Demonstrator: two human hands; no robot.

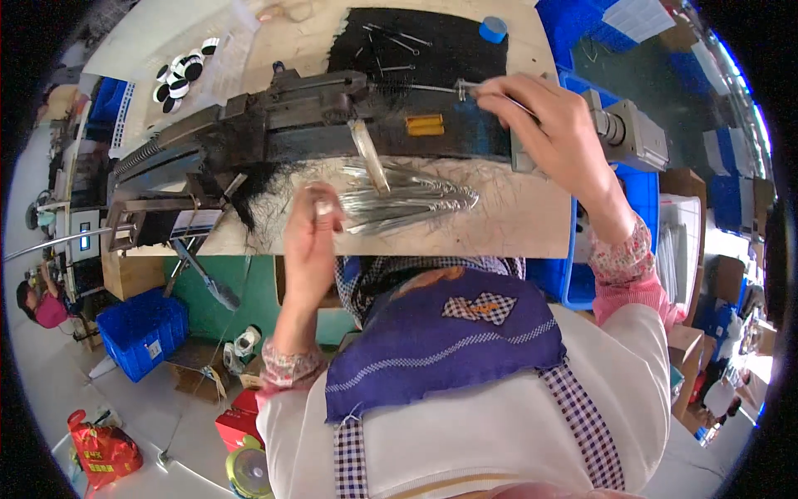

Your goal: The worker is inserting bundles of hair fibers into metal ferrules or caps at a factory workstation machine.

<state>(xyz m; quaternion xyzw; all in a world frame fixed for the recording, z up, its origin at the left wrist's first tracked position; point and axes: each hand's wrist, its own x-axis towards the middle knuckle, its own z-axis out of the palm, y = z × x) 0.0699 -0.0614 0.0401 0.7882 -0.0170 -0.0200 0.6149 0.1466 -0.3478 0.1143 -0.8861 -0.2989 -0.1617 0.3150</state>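
Observation:
My right hand (553, 121) is closed in a pinch at the right end of the bench machine (291, 112). Its fingertips grip a thin metal wire (424, 87) beside a small metal fitting (462, 90). My left hand (312, 237) is raised over the table's near edge, fingers curled; anything inside them is hidden. To the right of it lies a bundle of bent silvery wires (407, 204), under a lever with a pale handle (370, 158). A yellow piece (425, 125) sits on the machine's bed.
On a black mat (465, 50) behind the machine are several metal rods and a blue round lid (493, 30). A clear bin (195, 66) holds black-and-white round pieces. Loose dark bristles litter the wooden table (515, 216). A grey motor (636, 137) stands right, near blue crates (640, 200).

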